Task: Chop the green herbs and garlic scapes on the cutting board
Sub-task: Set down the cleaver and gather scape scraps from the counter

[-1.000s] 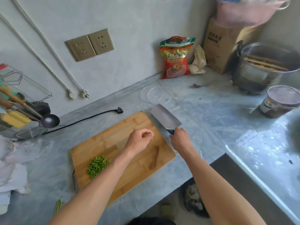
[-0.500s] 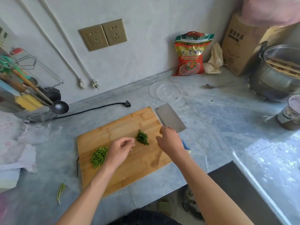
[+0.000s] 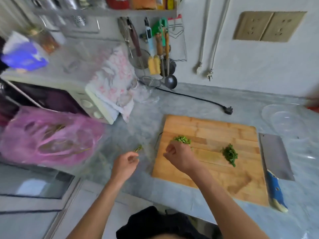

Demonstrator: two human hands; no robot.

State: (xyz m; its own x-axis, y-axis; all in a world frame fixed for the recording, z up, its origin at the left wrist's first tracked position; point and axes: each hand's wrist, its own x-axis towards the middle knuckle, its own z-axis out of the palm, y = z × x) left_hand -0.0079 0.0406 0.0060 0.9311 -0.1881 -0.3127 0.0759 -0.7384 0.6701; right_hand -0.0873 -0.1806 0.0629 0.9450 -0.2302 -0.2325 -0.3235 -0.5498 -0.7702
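A wooden cutting board (image 3: 215,128) lies on the grey counter. On it are a pile of chopped garlic scapes (image 3: 183,139) near its left edge and a darker heap of chopped herbs (image 3: 229,154) in the middle. My right hand (image 3: 179,156) hovers over the board's left edge, fingers loosely curled and holding nothing, and hides part of the scape pile. My left hand (image 3: 126,163) is off the board to the left, thumb and forefinger drawn together at the lower end of a few green stems (image 3: 138,148) on the counter. Blur hides whether it pinches them. The cleaver (image 3: 276,156) lies flat to the right of the board, blue handle towards me.
A pink plastic bag (image 3: 50,137) with greens sits at the left before a microwave (image 3: 86,102) draped with a cloth. A utensil rack (image 3: 155,54) hangs at the back wall. A black power cord (image 3: 198,99) runs behind the board, and a clear lid (image 3: 283,118) lies at the right.
The view has swung left. My left hand has moved off the board to the stems on the counter. My right hand has left the cleaver and moved to the board's left edge.
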